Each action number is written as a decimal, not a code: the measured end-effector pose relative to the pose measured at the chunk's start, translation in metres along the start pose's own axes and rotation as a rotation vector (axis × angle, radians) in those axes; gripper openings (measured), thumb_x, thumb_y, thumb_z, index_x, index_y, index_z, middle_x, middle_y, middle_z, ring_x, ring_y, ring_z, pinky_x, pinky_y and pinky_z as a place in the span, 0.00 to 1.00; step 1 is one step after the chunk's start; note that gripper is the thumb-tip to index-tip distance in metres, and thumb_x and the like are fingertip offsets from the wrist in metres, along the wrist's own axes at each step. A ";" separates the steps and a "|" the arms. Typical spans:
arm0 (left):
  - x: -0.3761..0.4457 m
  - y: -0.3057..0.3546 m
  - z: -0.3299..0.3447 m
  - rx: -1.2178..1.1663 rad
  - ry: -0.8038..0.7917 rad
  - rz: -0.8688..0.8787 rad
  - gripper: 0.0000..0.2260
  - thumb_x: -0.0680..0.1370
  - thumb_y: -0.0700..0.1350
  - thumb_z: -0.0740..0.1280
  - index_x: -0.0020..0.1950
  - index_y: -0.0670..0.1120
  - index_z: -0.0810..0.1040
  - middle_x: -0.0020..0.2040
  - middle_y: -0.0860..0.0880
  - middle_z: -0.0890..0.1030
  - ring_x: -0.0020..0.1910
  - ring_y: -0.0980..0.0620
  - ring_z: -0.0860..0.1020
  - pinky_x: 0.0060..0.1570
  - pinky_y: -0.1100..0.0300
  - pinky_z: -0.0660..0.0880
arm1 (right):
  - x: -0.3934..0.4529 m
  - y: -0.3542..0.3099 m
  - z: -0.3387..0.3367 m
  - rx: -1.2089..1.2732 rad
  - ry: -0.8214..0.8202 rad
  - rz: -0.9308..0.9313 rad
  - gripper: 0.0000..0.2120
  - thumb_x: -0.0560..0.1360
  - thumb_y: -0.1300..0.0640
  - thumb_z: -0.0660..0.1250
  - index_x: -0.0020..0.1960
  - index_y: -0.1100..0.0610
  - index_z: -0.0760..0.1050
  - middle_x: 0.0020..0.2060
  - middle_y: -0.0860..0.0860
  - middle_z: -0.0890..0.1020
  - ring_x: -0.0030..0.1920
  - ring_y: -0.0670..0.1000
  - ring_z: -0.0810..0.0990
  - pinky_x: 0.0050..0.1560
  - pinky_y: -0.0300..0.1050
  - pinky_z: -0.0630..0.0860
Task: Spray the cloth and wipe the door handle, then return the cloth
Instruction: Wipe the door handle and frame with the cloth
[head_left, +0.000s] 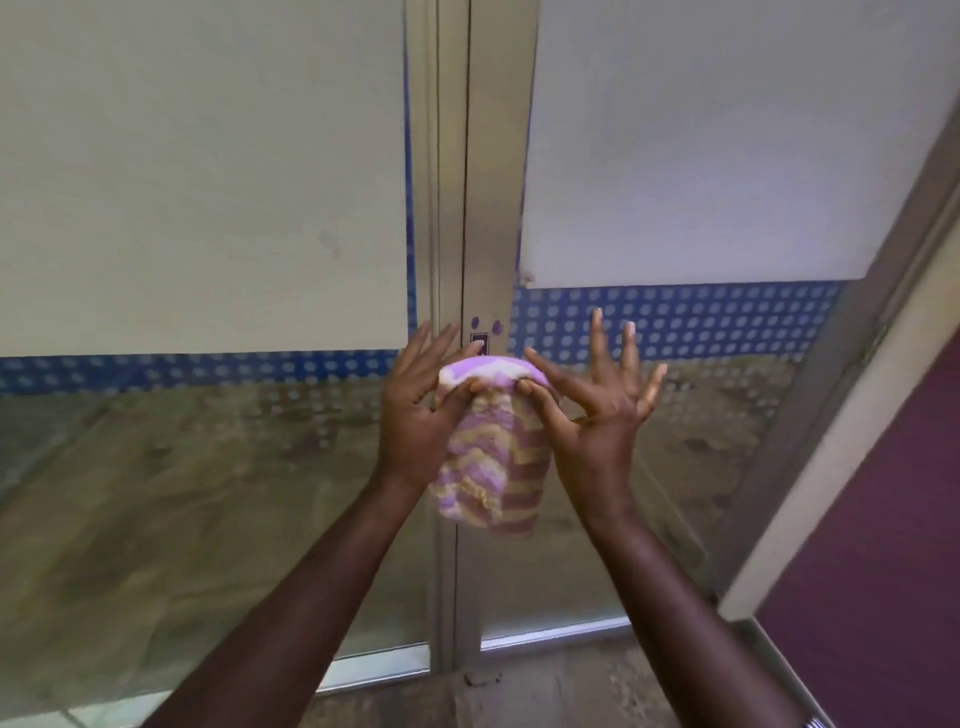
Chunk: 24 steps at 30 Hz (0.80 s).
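The left thumb (457, 397) and the right thumb (535, 389) both press on the front of the cloth (493, 452), just under its top fold, and the other fingers are not curled around it. On the left hand (415, 410) the fingers point up and lie close together against the left side of the cloth. On the right hand (608, 410) the fingers are spread wide like a fan; the forefinger lies along the top right edge of the cloth and the others stand free in the air. So the cloth is held between the two hands, pinched by the thumbs. It is a folded cloth with purple and cream zigzag stripes, and it hangs down in front of the metal frame (485, 208) where two glass doors meet. The handle itself I cannot see; the cloth covers that place, and only a small dark plate (479, 342) with two purple dots shows just above it. Both forearms come up from the bottom edge. Behind them the glass (208, 467) has white panels (202, 171) above and a blue dotted band (675, 322).
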<state>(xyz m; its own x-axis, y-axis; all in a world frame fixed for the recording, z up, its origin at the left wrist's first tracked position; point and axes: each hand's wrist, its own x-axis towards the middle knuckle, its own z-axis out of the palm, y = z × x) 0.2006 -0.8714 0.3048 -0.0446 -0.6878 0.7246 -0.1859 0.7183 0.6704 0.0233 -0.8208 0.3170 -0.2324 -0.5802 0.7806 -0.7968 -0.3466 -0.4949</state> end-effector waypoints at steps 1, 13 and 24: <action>0.003 -0.005 0.011 0.011 -0.005 -0.006 0.22 0.78 0.57 0.70 0.70 0.52 0.79 0.75 0.50 0.76 0.81 0.52 0.64 0.78 0.41 0.65 | 0.002 0.008 0.000 0.020 -0.021 0.059 0.16 0.76 0.40 0.71 0.63 0.37 0.80 0.82 0.49 0.61 0.84 0.53 0.51 0.80 0.62 0.37; 0.054 -0.079 0.091 0.292 -0.087 0.120 0.20 0.80 0.56 0.69 0.66 0.46 0.84 0.72 0.49 0.77 0.77 0.43 0.70 0.73 0.34 0.64 | -0.030 0.074 0.059 1.212 -0.432 1.336 0.37 0.71 0.32 0.60 0.59 0.64 0.81 0.48 0.60 0.88 0.43 0.54 0.87 0.45 0.46 0.85; 0.041 -0.122 0.066 0.203 -0.488 0.362 0.21 0.84 0.59 0.61 0.70 0.49 0.79 0.80 0.40 0.65 0.83 0.33 0.56 0.81 0.35 0.50 | 0.007 0.083 0.090 1.888 -0.106 1.121 0.45 0.75 0.36 0.61 0.81 0.64 0.57 0.73 0.64 0.69 0.59 0.59 0.76 0.54 0.55 0.70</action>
<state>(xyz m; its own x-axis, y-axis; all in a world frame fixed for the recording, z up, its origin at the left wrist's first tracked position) 0.1564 -0.9942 0.2415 -0.5721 -0.4082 0.7114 -0.2555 0.9129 0.3183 0.0054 -0.9202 0.2471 -0.0023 -1.0000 0.0033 0.9421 -0.0033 -0.3352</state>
